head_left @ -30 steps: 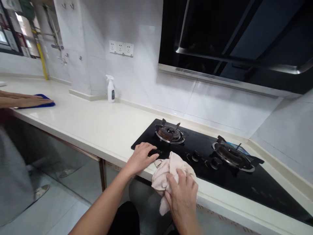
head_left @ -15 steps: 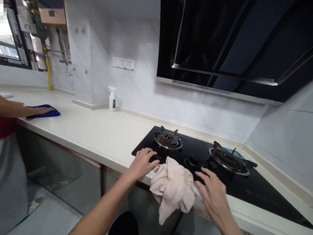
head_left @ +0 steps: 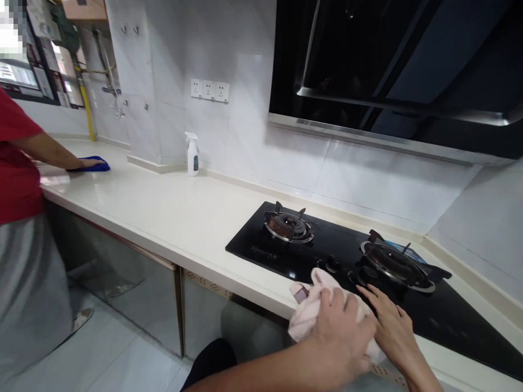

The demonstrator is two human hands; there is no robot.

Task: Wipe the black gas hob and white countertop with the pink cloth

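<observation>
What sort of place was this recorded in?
A kitchen, probably a home one: a black two-burner gas cooktop is set in a pale countertop, with a dark range hood on the wall above it.

Pale marbled walls (head_left: pixel 241 125), grey tiled floor (head_left: pixel 122 354); upper left, what looks like a bright window (head_left: pixel 18 72)

Pink cloth (head_left: pixel 305 314) partly covered
Blurred left hand (head_left: pixel 341 333) hides part of it; range hood (head_left: pixel 392 65) runs past the top and right edges, the label (head_left: pixel 195 163) on the spray bottle (head_left: pixel 191 156) too small to read
</observation>
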